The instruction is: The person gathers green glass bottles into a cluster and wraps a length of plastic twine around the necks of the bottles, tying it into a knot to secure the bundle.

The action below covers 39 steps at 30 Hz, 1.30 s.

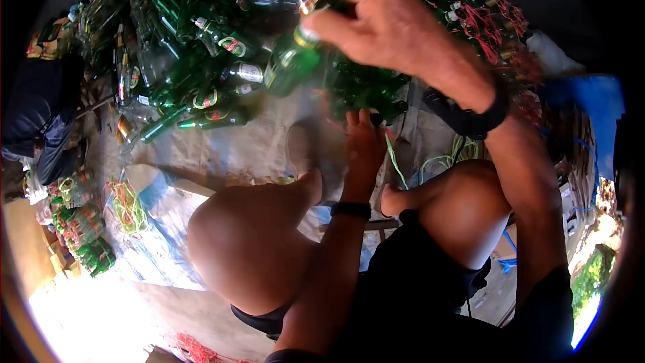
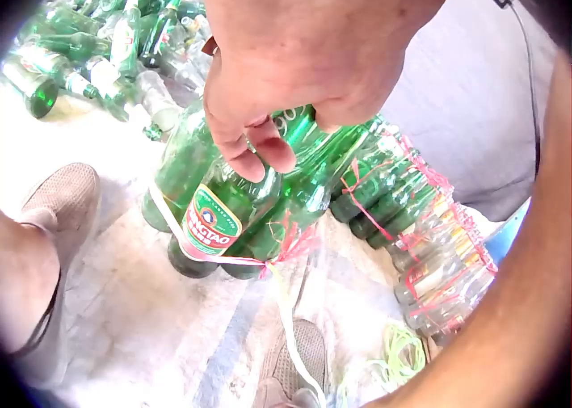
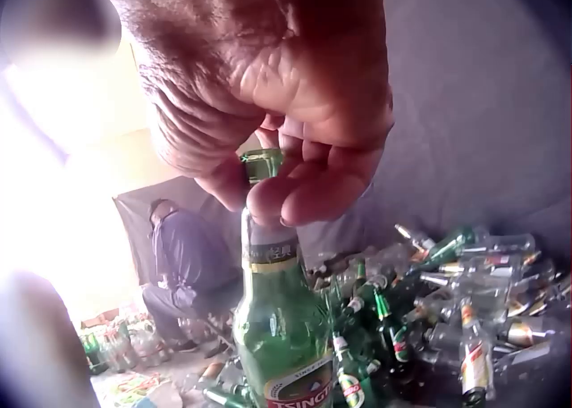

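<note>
My right hand [image 1: 383,20] pinches the neck of a green glass bottle [image 3: 284,319], holding it raised and tilted over the floor in the head view. Its mouth pokes up between the fingers in the right wrist view, and its Tsingtao label is partly cut off. My left hand [image 2: 308,68] is low between the feet, fingers curled over the necks of a bundle of green bottles [image 2: 259,211]. A pale string [image 2: 288,319] with a pink tie circles that bundle, and a red-and-green Tsingtao label faces outward. The palm hides the bottle tops.
A large heap of loose bottles [image 1: 195,33] spreads across the back left. Tied bundles [image 2: 393,202] stand beside the one at my left hand. Green string [image 2: 402,350] lies near a shoe [image 2: 295,363]. Another person [image 3: 183,256] sits bent at the side.
</note>
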Each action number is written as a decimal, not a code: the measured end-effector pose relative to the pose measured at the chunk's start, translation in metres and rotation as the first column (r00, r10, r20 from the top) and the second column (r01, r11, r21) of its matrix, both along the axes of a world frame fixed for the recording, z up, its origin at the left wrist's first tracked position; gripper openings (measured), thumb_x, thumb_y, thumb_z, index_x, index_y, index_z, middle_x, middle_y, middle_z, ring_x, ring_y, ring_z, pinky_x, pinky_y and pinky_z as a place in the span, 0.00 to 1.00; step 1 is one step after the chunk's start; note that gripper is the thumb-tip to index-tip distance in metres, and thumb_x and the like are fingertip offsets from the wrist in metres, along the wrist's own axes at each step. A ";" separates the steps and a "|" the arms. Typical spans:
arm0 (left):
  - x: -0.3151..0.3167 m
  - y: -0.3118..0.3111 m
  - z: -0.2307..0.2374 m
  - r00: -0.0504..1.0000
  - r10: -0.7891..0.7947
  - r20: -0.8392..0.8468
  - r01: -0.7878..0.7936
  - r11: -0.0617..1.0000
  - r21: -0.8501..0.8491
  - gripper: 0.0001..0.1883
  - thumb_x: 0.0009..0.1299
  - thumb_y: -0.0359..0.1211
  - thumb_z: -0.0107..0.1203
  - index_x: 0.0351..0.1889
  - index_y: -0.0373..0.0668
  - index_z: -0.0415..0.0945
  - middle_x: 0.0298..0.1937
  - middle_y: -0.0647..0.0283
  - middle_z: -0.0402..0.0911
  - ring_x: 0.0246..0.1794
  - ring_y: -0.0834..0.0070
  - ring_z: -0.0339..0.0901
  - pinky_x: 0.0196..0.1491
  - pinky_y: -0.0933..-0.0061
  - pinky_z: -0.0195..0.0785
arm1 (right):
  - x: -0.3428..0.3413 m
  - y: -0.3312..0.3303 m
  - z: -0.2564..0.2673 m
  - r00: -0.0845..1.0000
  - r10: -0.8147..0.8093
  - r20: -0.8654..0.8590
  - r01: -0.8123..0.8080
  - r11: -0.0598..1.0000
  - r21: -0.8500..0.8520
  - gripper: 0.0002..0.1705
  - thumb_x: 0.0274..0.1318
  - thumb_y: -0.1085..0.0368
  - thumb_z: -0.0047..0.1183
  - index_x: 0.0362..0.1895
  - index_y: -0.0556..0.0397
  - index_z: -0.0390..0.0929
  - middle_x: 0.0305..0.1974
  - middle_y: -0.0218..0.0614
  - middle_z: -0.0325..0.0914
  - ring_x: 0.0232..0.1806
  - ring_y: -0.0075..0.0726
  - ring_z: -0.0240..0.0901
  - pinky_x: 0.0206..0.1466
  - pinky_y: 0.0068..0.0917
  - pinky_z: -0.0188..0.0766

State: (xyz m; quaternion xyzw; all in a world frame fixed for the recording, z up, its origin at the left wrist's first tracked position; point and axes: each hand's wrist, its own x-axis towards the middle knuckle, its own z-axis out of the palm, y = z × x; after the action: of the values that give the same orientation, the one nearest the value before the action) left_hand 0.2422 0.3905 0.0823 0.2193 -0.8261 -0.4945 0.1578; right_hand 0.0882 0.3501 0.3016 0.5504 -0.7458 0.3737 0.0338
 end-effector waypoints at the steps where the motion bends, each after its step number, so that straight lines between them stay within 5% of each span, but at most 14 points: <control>1: -0.001 0.002 0.000 1.000 -0.006 -0.007 0.006 1.000 0.002 0.20 0.67 0.26 0.62 0.55 0.39 0.70 0.55 0.45 0.69 0.51 0.40 0.76 0.49 0.48 0.74 | -0.002 0.012 0.012 0.999 -0.052 -0.002 0.052 0.998 0.027 0.22 0.56 0.54 0.64 0.22 0.57 0.71 0.14 0.47 0.68 0.15 0.51 0.67 0.22 0.44 0.62; 3: -0.001 0.003 0.000 0.999 0.034 0.026 -0.034 0.999 -0.012 0.19 0.68 0.27 0.62 0.55 0.39 0.71 0.54 0.45 0.70 0.52 0.42 0.76 0.51 0.49 0.74 | 0.001 0.037 0.052 0.999 -0.051 -0.014 0.052 0.986 0.160 0.11 0.62 0.64 0.60 0.33 0.61 0.77 0.25 0.37 0.79 0.23 0.34 0.73 0.27 0.35 0.70; 4: -0.001 0.003 0.000 0.999 0.032 0.022 -0.031 0.999 -0.012 0.19 0.68 0.27 0.62 0.55 0.39 0.71 0.54 0.45 0.70 0.52 0.42 0.76 0.51 0.49 0.74 | 0.022 0.043 0.069 0.978 -0.062 0.198 0.050 0.997 0.063 0.11 0.62 0.67 0.59 0.31 0.61 0.76 0.22 0.37 0.74 0.21 0.26 0.68 0.24 0.31 0.64; 5: -0.001 0.003 0.000 0.999 0.023 0.032 -0.023 1.000 -0.008 0.18 0.68 0.28 0.62 0.55 0.39 0.72 0.54 0.45 0.70 0.52 0.42 0.77 0.51 0.50 0.74 | 0.020 0.053 0.074 0.997 -0.071 0.031 0.070 0.996 0.050 0.12 0.62 0.66 0.60 0.30 0.62 0.76 0.21 0.37 0.74 0.21 0.24 0.67 0.23 0.31 0.63; 7: -0.001 0.002 -0.001 0.999 0.012 0.042 -0.011 1.000 -0.005 0.18 0.69 0.28 0.62 0.55 0.39 0.72 0.54 0.45 0.71 0.52 0.43 0.77 0.52 0.51 0.74 | 0.024 0.062 0.084 0.942 -0.278 0.188 0.246 0.953 0.179 0.14 0.62 0.66 0.61 0.28 0.62 0.74 0.20 0.36 0.73 0.21 0.24 0.66 0.23 0.31 0.62; 11: -0.004 0.000 -0.016 1.000 -0.002 0.000 0.002 1.000 -0.024 0.17 0.71 0.33 0.60 0.55 0.39 0.71 0.52 0.44 0.72 0.50 0.40 0.77 0.50 0.49 0.74 | 0.022 0.088 0.075 0.968 -0.251 0.018 0.242 0.949 0.200 0.12 0.64 0.63 0.62 0.38 0.61 0.79 0.27 0.39 0.80 0.25 0.26 0.73 0.28 0.29 0.70; 15: -0.002 -0.001 -0.020 1.000 -0.010 -0.022 0.007 0.987 -0.159 0.16 0.74 0.37 0.59 0.53 0.38 0.70 0.50 0.43 0.73 0.48 0.39 0.76 0.47 0.47 0.74 | 0.003 0.102 0.034 0.944 -0.311 -0.113 0.325 0.936 0.136 0.12 0.64 0.62 0.64 0.32 0.56 0.80 0.17 0.27 0.67 0.19 0.18 0.57 0.22 0.26 0.55; 17: -0.001 -0.001 -0.021 1.000 -0.008 -0.025 0.003 0.985 -0.175 0.16 0.74 0.37 0.58 0.52 0.38 0.70 0.50 0.43 0.73 0.48 0.39 0.76 0.46 0.47 0.74 | 0.006 0.105 0.032 0.944 -0.325 -0.063 0.331 0.930 0.158 0.17 0.58 0.56 0.65 0.27 0.55 0.76 0.15 0.44 0.69 0.15 0.46 0.67 0.22 0.40 0.63; 22: 0.001 0.000 -0.016 1.000 -0.010 -0.013 0.005 0.957 -0.291 0.16 0.75 0.37 0.58 0.51 0.37 0.69 0.49 0.42 0.73 0.47 0.38 0.76 0.45 0.46 0.73 | 0.012 0.109 0.026 0.937 -0.346 -0.052 0.347 0.897 0.275 0.18 0.57 0.57 0.64 0.28 0.58 0.75 0.16 0.46 0.70 0.17 0.51 0.70 0.24 0.42 0.66; 28: 0.001 0.005 -0.001 0.999 0.026 0.039 -0.021 0.991 -0.133 0.17 0.75 0.37 0.57 0.50 0.34 0.67 0.48 0.39 0.73 0.46 0.35 0.75 0.43 0.44 0.72 | 0.005 0.110 0.004 0.947 -0.310 -0.083 0.320 0.892 0.319 0.18 0.55 0.57 0.62 0.26 0.60 0.74 0.20 0.54 0.72 0.24 0.65 0.73 0.30 0.50 0.69; 30: 0.002 0.005 -0.001 0.998 0.026 0.057 -0.018 0.990 -0.142 0.17 0.75 0.37 0.57 0.50 0.33 0.67 0.48 0.39 0.74 0.46 0.35 0.75 0.44 0.44 0.72 | -0.001 0.114 -0.012 0.965 -0.237 -0.115 0.260 0.926 0.274 0.15 0.59 0.59 0.65 0.30 0.57 0.76 0.15 0.46 0.66 0.15 0.43 0.63 0.22 0.39 0.61; 31: 0.002 0.005 0.001 0.998 0.026 0.059 -0.018 0.990 -0.141 0.17 0.75 0.37 0.57 0.50 0.33 0.67 0.48 0.39 0.74 0.46 0.35 0.75 0.44 0.44 0.72 | -0.002 0.114 -0.017 0.965 -0.237 -0.113 0.259 0.926 0.276 0.15 0.59 0.59 0.65 0.30 0.57 0.76 0.15 0.46 0.66 0.15 0.43 0.63 0.22 0.39 0.61; 36: 0.000 0.004 0.010 0.993 0.015 0.121 -0.009 0.999 -0.048 0.17 0.75 0.37 0.57 0.51 0.34 0.67 0.49 0.40 0.74 0.48 0.35 0.75 0.45 0.44 0.72 | -0.001 0.114 -0.024 0.963 -0.253 -0.088 0.266 0.862 0.432 0.18 0.54 0.57 0.61 0.27 0.61 0.74 0.21 0.56 0.74 0.29 0.67 0.76 0.34 0.54 0.71; 39: 0.000 0.002 -0.011 1.000 0.006 0.029 -0.002 0.993 -0.122 0.17 0.75 0.37 0.57 0.51 0.35 0.67 0.50 0.40 0.74 0.48 0.35 0.75 0.46 0.45 0.73 | -0.004 0.115 -0.037 0.969 -0.244 -0.042 0.239 0.878 0.416 0.18 0.54 0.57 0.60 0.27 0.61 0.74 0.23 0.58 0.75 0.30 0.68 0.76 0.34 0.54 0.71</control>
State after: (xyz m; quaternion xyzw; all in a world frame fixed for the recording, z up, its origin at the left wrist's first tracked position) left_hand 0.2421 0.3922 0.0712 0.2179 -0.8566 -0.4395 0.1600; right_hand 0.0845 0.4652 0.2650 0.4454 -0.8712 0.2018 -0.0429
